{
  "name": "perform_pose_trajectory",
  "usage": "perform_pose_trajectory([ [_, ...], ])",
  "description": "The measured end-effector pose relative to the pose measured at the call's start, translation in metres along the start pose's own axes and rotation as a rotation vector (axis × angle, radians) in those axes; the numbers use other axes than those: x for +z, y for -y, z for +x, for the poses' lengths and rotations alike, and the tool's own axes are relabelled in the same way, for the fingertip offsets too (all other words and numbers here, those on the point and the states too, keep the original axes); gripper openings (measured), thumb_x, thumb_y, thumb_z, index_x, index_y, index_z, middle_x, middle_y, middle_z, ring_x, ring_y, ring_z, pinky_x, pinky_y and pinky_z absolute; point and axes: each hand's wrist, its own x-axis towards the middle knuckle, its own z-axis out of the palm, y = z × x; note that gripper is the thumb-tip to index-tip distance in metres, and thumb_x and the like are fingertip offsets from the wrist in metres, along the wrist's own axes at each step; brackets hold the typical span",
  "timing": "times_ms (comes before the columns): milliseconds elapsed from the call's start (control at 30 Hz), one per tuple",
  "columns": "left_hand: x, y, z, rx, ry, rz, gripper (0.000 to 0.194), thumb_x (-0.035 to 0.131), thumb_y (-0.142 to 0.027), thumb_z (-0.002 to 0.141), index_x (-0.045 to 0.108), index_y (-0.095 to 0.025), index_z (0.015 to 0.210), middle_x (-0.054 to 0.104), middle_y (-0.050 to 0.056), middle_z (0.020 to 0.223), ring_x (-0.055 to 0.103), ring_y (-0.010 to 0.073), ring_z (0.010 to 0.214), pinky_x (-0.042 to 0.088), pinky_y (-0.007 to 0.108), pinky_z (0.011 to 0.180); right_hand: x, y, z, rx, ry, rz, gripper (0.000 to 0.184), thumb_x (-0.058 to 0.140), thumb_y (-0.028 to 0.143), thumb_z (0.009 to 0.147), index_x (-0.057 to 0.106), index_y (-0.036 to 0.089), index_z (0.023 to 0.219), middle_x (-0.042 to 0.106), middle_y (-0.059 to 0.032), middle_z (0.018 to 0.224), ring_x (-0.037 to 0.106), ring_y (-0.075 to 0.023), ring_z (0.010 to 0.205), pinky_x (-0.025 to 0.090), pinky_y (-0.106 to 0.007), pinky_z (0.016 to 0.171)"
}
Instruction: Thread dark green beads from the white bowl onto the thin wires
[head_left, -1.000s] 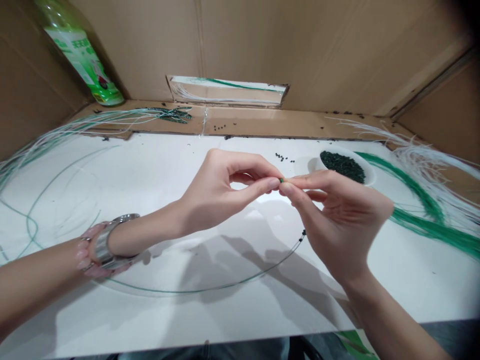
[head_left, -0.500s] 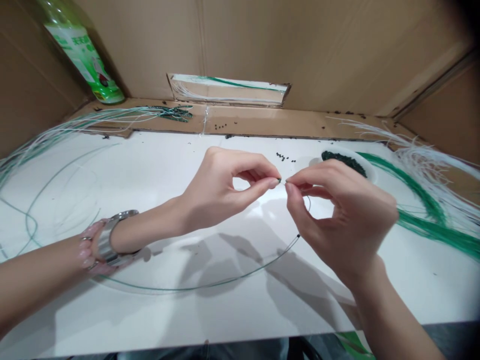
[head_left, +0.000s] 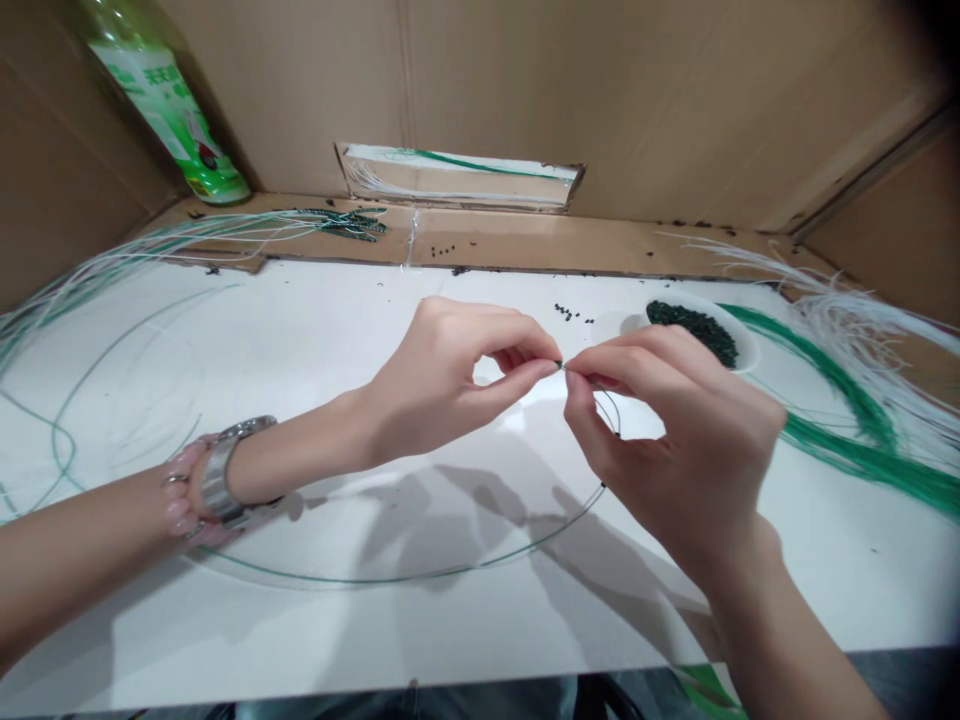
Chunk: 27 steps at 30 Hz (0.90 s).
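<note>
Above the white tabletop, my left hand (head_left: 480, 375) pinches a tiny dark green bead (head_left: 559, 365) between thumb and index finger. Its fingertips almost touch those of my right hand (head_left: 660, 420), which pinches a thin cord (head_left: 517, 551). This cord, greenish with a paler strand beside it, loops below my right hand and sweeps left under my left wrist. Two small dark beads sit on it, one (head_left: 603, 486) lower down. Whether the cord's tip is inside the pinched bead is too small to tell. Behind my right hand stands a white bowl (head_left: 750, 350) of dark green beads.
Several loose beads (head_left: 568, 313) lie left of the bowl. Green strands (head_left: 847, 380) and white strands (head_left: 847, 290) lie at right. Beaded cords (head_left: 349, 222) trail along the left back. A green bottle (head_left: 176, 120) stands against the cardboard wall (head_left: 480, 90), which has a slot.
My right hand has shifted slightly left, narrowing the gap between my fingertips. More of the cord loop and its upper bead shows beside my right thumb.
</note>
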Motion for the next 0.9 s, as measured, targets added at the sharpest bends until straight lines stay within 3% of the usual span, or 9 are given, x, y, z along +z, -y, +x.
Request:
perform_pose_trajectory([
  [267,-0.0022,0.0018,-0.0002,0.091,0.052,0.209,0.013,0.059,-0.011,0.085,0.066,-0.016,0.075,0.070,-0.003,0.068,0.060,0.0073,0.061,0.046,0.017,0.060,0.0004,-0.0022,-0.0014,-0.026,0.027,-0.007,0.011,0.062,0.008,0.082,0.062,0.018,0.078,0.067,-0.0038,0.071,0.058,-0.0160,0.065,0.046,-0.028,0.057],
  [467,-0.0049,0.0023,0.0018,0.036,0.081,0.139,0.012,0.062,-0.011,0.083,0.067,-0.017,0.074,0.071,-0.003,0.069,0.062,0.0078,0.061,0.046,0.017,0.062,0.0019,-0.0043,-0.0050,0.201,-0.028,0.190,0.013,0.071,0.012,0.078,0.063,0.022,0.075,0.067,0.0039,0.067,0.061,-0.0110,0.057,0.053,-0.024,0.055],
  [600,-0.0056,0.0017,0.0022,0.030,0.067,0.102,0.013,0.062,-0.012,0.083,0.068,-0.016,0.072,0.072,-0.002,0.069,0.062,0.0080,0.059,0.046,0.018,0.059,0.0039,-0.0037,-0.0048,0.266,-0.050,0.369,0.014,0.070,0.010,0.077,0.064,0.022,0.082,0.069,0.0029,0.077,0.063,-0.0111,0.067,0.059,-0.024,0.061],
  [900,-0.0058,-0.0008,0.0055,0.092,0.082,0.177,0.014,0.058,-0.005,0.079,0.064,-0.013,0.068,0.066,-0.002,0.061,0.056,0.0079,0.053,0.041,0.019,0.052,0.0077,0.0015,0.0003,0.483,-0.009,0.630,0.024,0.066,0.003,0.072,0.064,0.022,0.086,0.063,0.0029,0.077,0.059,-0.0090,0.067,0.054,-0.018,0.053],
])
